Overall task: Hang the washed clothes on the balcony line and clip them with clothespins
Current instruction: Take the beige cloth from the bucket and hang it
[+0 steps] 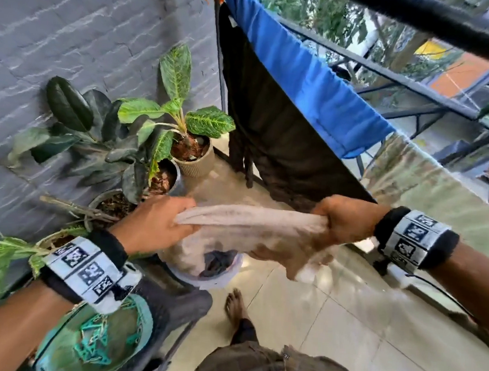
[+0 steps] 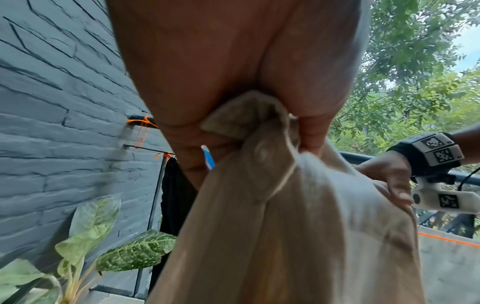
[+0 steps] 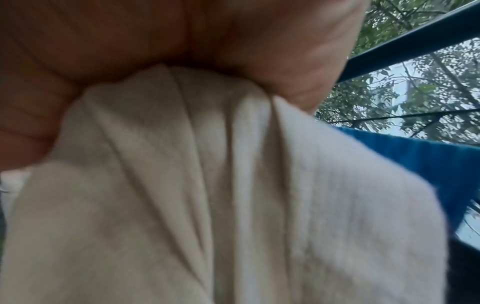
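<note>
Balcony scene, head view with two wrist views. A grey brick wall [image 1: 73,40] bounds the left side; a dark railing [image 1: 426,21] crosses the upper right, with trees beyond it. A black garment [image 1: 277,123] hangs from the line beside the wall, and a blue garment [image 1: 304,73] is draped over the line just beside it, partly overlapping it. Potted plants [image 1: 154,125] stand on the tiled floor [image 1: 343,325] against the wall. The beige garment [image 1: 249,226], the item in hand, is stretched roughly level between both hands, below the hung clothes and above a white tub [image 1: 218,274] that contains dark laundry; its lower part sags toward the tub. A teal mesh basket [image 1: 93,343] of clothespins [image 1: 93,340] sits at lower left, under the left forearm. The left hand [image 1: 158,222] pinches one bunched end of the beige garment, fingers and thumb closed on the fabric. The right hand [image 1: 346,219] grips the opposite end in a closed fist, the cloth gathered into folds in the palm. A bare foot [image 1: 235,304] rests on the floor near the tub.
</note>
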{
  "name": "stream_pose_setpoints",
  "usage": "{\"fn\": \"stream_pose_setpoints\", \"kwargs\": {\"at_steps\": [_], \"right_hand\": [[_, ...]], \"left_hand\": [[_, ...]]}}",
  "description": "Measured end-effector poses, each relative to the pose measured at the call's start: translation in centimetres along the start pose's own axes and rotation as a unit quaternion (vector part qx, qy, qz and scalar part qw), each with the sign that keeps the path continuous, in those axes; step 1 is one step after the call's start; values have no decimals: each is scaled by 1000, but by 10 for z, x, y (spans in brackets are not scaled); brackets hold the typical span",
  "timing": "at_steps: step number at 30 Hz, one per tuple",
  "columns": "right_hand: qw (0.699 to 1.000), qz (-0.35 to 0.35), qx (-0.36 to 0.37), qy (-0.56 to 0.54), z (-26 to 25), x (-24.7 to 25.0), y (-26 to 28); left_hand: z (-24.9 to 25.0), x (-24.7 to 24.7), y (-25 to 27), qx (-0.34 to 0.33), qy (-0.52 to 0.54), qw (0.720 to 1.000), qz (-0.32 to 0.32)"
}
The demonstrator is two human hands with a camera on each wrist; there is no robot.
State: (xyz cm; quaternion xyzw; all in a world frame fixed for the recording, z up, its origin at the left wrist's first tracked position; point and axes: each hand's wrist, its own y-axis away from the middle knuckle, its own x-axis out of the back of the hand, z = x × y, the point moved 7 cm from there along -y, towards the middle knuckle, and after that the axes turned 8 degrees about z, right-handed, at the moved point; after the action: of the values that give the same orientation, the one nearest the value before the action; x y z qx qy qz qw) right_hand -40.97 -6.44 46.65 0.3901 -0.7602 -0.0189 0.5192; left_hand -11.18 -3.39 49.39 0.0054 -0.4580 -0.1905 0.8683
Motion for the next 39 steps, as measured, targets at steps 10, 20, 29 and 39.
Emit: {"fn": "stream_pose_setpoints", "kwargs": {"at_steps": [10, 20, 29, 39], "right_hand": [[964, 128, -67, -223, 62, -8, 125], [896, 284, -78, -331, 109, -25, 300], [933, 192, -146, -267, 139, -63, 426], [907, 299, -228, -192, 183, -136, 508]], "left_hand": [[98, -48, 16, -93, -50, 994, -37], [226, -92, 40, -160, -23, 987, 1], [325, -146, 59, -216, -35, 976, 6], [375, -166, 63, -277, -28, 960, 4]]}}
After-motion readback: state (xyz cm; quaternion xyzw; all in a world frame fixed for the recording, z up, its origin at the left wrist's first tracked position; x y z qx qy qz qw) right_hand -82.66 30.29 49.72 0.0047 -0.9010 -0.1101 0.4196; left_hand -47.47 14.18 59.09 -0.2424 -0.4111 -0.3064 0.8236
